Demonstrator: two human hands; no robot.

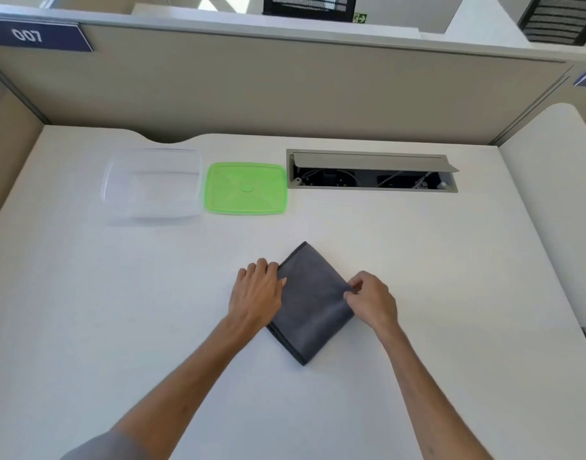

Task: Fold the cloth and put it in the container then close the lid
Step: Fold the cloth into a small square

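Observation:
A dark grey cloth (309, 303) lies folded into a small diamond shape on the white desk (417, 260). My left hand (256, 293) rests on its left edge, fingers curled over the fold. My right hand (371, 300) pinches the cloth's right corner between thumb and fingers. A clear plastic container (152, 184) stands open at the back left. Its green lid (246, 188) lies flat on the desk just to the right of it, apart from the container.
An open cable hatch (373, 172) with sockets is sunk into the desk at the back right. Beige partition walls (285, 88) enclose the desk at the back and sides. A second desk surface (550, 194) adjoins on the right.

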